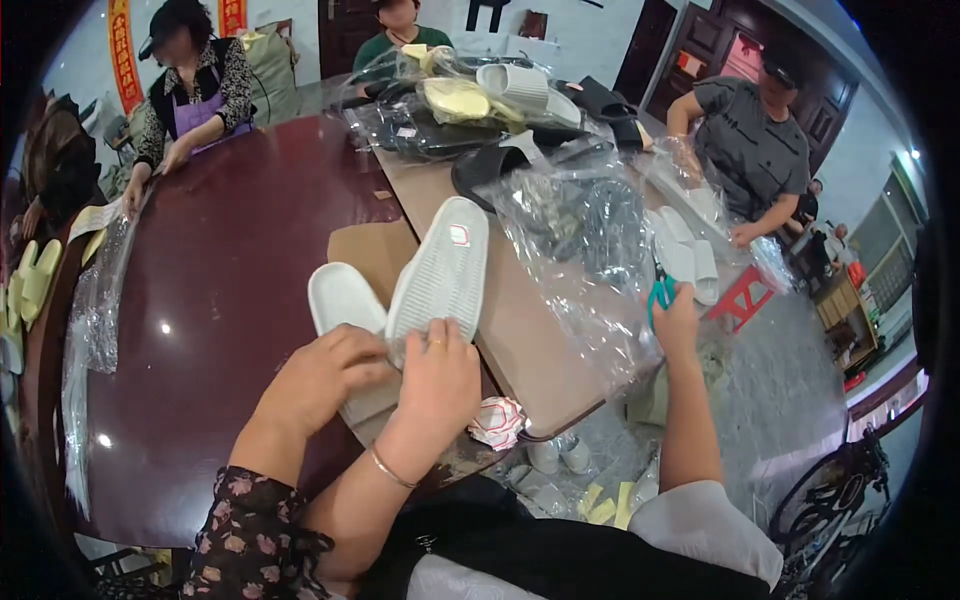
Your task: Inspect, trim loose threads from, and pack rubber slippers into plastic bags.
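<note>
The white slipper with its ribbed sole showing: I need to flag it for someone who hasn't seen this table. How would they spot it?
On the dark red round table, find the tan cardboard sheet near its right edge. The ribbed-sole slipper lies there under the right hand. It shows its sole and a small sticker, unlike its mate beside it.

we see our left hand (322,378) and right hand (438,372) gripping a pair of white slippers (440,272) on the dark red table (210,300).
</note>
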Available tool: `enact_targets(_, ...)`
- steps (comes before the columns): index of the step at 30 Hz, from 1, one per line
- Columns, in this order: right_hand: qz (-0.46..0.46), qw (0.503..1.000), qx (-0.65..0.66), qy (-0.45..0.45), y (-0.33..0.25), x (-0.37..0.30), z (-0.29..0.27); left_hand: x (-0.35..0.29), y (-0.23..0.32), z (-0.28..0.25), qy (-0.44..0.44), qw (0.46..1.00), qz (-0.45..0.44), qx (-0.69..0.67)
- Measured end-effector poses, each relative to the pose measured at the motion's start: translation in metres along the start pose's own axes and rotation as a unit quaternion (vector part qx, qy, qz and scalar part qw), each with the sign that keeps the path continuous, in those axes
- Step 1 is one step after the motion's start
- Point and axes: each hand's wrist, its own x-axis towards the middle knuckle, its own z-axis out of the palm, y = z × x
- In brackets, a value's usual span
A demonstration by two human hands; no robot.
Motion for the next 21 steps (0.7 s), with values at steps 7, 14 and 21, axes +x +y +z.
enact_targets(7, 0.088, 0.989, 0.057, -0.109, -0.036, 0.0, -0.008, -0.031, -0.062, -0.023, 0.061, 0.971, -0.158, 0.167)
enact_targets(14, 0.136, 0.99, 0.03, 0.007, 0.006, 0.0, -0.026, -0.041, -0.02, -0.1, 0.257, 0.954, -0.092, -0.122)
enact_targets(21, 0.311, 0.925, 0.197, -0.091, 0.069, -0.043, -0.035, -0.087, 0.035, -0.073, 0.133, 0.459, -0.065, -0.876)
